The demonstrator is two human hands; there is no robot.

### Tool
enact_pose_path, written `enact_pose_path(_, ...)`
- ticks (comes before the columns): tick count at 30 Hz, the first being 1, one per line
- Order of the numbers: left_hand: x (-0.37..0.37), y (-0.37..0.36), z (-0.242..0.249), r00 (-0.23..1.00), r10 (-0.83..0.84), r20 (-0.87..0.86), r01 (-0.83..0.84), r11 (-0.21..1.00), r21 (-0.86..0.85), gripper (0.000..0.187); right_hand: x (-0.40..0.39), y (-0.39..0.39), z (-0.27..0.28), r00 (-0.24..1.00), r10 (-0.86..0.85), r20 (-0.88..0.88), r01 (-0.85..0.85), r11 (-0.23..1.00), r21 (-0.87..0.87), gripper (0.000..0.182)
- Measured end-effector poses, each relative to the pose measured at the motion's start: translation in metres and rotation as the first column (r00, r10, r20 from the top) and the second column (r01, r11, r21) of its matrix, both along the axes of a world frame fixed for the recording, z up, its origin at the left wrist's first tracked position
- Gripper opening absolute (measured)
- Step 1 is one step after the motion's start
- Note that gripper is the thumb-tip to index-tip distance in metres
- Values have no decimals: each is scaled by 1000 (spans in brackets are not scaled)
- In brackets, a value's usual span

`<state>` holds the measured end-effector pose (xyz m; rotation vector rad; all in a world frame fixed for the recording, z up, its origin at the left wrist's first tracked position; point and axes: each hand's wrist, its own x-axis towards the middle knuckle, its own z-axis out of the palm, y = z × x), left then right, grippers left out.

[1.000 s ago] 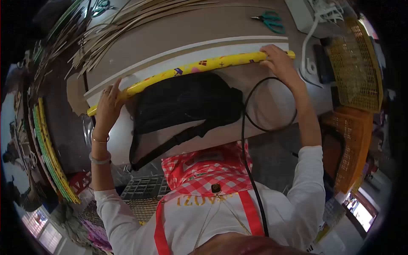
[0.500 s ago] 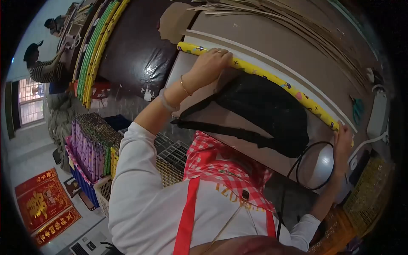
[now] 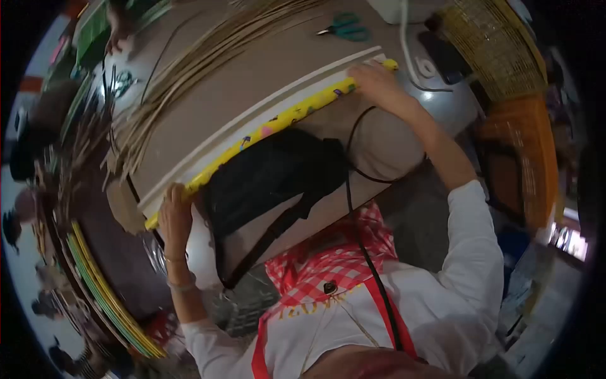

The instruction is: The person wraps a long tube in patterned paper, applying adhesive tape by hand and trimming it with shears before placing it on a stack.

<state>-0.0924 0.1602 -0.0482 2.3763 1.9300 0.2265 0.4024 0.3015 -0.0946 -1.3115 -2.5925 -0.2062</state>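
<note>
A long yellow patterned roll (image 3: 290, 117) lies slantwise across the table. Near its lower left end, the fingers of my left hand (image 3: 175, 215) are wrapped over it. My right hand (image 3: 377, 82) grips the roll close to its upper right end. Along the far side of the roll runs a white strip (image 3: 208, 160). Between my arms rests a black bag (image 3: 271, 174) with a strap, just on the near side of the roll. A black cord (image 3: 361, 234) hangs down across my red checked apron (image 3: 328, 271).
Thin brown strips (image 3: 196, 76) lie in a bundle beyond the roll. Teal scissors (image 3: 348, 28) sit at the far edge. A person's hand (image 3: 117, 35) shows at upper left. At right stand a woven yellow basket (image 3: 489, 47) and an orange crate (image 3: 527, 139).
My view has swung round to the right, so the table and roll now slant the other way. Both hands remain on the roll, the left now closer to its end.
</note>
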Motion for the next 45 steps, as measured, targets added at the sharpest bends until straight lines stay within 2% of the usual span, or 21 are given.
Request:
enact_pose_path(2, -6, -1, -7, 995, 30, -98, -32, 999, -23, 32, -21, -4, 28, 988, -117, 106, 136, 970, -203, 41)
enact_pose_path(4, -9, 0, -4, 997, -21, -72, 17, 998, -60, 33, -16, -3, 11, 985, -67, 158, 75, 996, -46, 40)
enact_pose_path(6, -9, -2, -6, 995, -37, -93, 38, 999, 12, 34, -21, -13, 23, 981, -104, 166, 117, 991, -69, 36)
enact_pose_path(8, -12, 0, -5, 993, -71, -93, 72, 997, 13, 33, -24, -14, 18, 987, -138, 78, 134, 989, 58, 27)
enact_pose_path(9, -17, 0, -9, 996, -50, -72, 49, 999, -16, 34, -25, -11, 5, 989, -123, -87, 137, 972, 191, 20)
enact_pose_path(10, -16, 3, -8, 996, -49, -76, 49, 999, -5, 34, -24, -11, 10, 988, -122, -91, 138, 970, 200, 20)
enact_pose_path(13, -15, -1, -5, 996, -73, -47, 72, 997, -24, 33, -22, -16, 19, 997, -72, -13, 73, 996, 45, 20)
enact_pose_path(15, -11, -1, -3, 991, -111, -73, 112, 994, 8, 32, -19, -18, 20, 997, -74, 5, 74, 996, 44, 38)
enact_pose_path(16, -10, -1, -5, 991, -102, -84, 105, 994, 25, 32, -19, -19, 20, 998, -60, 10, 60, 998, 33, 38)
enact_pose_path(21, -4, -2, -3, 996, -63, -63, 62, 998, -23, 35, -20, -20, 16, 995, -82, -50, 87, 991, 99, 32)
enact_pose_path(22, -1, -3, -2, 999, -27, -41, 26, 999, -38, 37, -19, -19, 14, 998, -55, -42, 58, 995, 83, 32)
enact_pose_path(24, 6, -4, 7, 987, -18, -157, 11, 999, -43, 39, -17, -16, 13, 998, -60, 9, 58, 990, 128, 34)
enact_pose_path(27, 7, -3, 5, 992, -19, -121, 18, 1000, -10, 38, -19, -18, 21, 999, -29, 27, 25, 991, 132, 41)
enact_pose_path(30, 1, -3, 0, 996, -42, -83, 45, 999, 25, 41, -17, -22, 23, 999, -20, -44, 23, 997, 76, 44)
enact_pose_path(34, -1, -11, -2, 1000, -6, 14, 4, 995, 95, 40, -8, -19, 28, 999, -23, -22, 24, 1000, 14, 44)
enact_pose_path(36, 3, -9, 2, 998, 16, 58, -21, 996, 84, 39, -7, -14, 40, 998, -65, -14, 61, 978, -198, 43)
enact_pose_path(39, 2, -1, 6, 998, -20, 67, 15, 997, 69, 37, -2, 0, 41, 999, 41, 1, -40, 980, -193, 42)
enact_pose_path(41, 3, 7, 4, 998, 59, 26, -60, 998, 17, 34, -6, 8, 41, 997, 65, 30, -58, 978, -198, 42)
enact_pose_path(42, 0, 13, 2, 995, 97, 6, -97, 995, -4, 33, -7, 14, 38, 999, 47, 21, -42, 982, -183, 42)
enact_pose_path(43, -3, 17, -2, 995, 94, -34, -91, 994, 67, 33, -7, 19, 36, 1000, 26, 11, -24, 986, -164, 42)
enact_pose_path(45, -5, 20, -4, 989, 146, 0, -146, 989, 37, 34, -9, 25, 33, 998, -41, -40, 30, 968, -248, 40)
